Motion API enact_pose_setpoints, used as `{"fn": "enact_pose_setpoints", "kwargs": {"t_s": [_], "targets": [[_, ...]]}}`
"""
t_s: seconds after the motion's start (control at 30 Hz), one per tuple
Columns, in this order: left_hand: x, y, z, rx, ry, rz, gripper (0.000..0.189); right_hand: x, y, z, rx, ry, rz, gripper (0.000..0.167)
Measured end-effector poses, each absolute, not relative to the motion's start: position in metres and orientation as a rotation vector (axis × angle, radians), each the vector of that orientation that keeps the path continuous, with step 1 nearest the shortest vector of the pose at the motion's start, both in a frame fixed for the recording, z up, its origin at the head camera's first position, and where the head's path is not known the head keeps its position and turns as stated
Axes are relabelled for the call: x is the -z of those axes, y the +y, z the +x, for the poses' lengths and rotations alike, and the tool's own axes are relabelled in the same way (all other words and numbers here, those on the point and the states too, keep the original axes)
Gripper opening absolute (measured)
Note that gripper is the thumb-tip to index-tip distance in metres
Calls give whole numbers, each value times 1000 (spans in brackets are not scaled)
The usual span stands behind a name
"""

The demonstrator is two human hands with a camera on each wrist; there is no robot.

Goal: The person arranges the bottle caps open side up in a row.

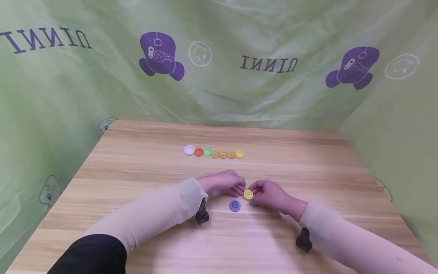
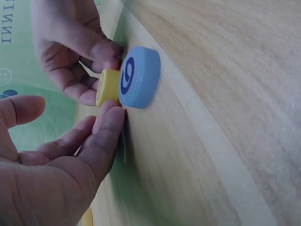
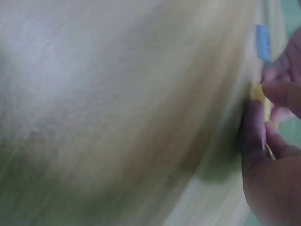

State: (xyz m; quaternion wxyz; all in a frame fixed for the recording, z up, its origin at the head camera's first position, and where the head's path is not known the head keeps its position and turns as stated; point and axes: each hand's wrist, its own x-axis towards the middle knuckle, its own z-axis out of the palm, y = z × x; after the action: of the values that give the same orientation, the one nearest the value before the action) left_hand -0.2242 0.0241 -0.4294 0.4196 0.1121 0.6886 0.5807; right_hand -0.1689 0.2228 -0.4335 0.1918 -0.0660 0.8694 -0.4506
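Observation:
In the head view a small round yellow bottle cap point(image 1: 248, 195) lies between both hands at the middle of the table. My right hand point(image 1: 272, 196) pinches it between thumb and fingers from the right. My left hand point(image 1: 224, 183) comes from the other side; in the left wrist view its fairly straight fingertips reach the cap's edge, with the thumb held apart. A blue bottle cap point(image 1: 234, 206) with a dark curled mark lies just nearer to me. Seen from the right wrist, the yellow cap point(image 3: 258, 92) is mostly hidden by fingers.
Farther back on the wooden table point(image 1: 154, 243) runs a row of caps: white point(image 1: 189, 150), red point(image 1: 199, 152), green point(image 1: 207, 151), three golden point(image 1: 223, 154) and a yellow one point(image 1: 240, 154) at the right end. Green printed cloth point(image 1: 219, 102) hangs round the table's back and sides.

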Motion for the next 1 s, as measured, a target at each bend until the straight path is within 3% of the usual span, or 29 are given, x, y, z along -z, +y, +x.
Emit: {"fn": "enact_pose_setpoints", "kwargs": {"t_s": [0.3,0.7,1.0], "targets": [[435,24,-230,-1507,1734,263,15,439,218,-173,1168,2605,-235,26],[432,24,-241,-1764,1885,202,27,433,214,-201,1711,2308,72,26],[424,31,-247,-1946,1899,163,37,419,206,-222,1790,2310,195,31]]}}
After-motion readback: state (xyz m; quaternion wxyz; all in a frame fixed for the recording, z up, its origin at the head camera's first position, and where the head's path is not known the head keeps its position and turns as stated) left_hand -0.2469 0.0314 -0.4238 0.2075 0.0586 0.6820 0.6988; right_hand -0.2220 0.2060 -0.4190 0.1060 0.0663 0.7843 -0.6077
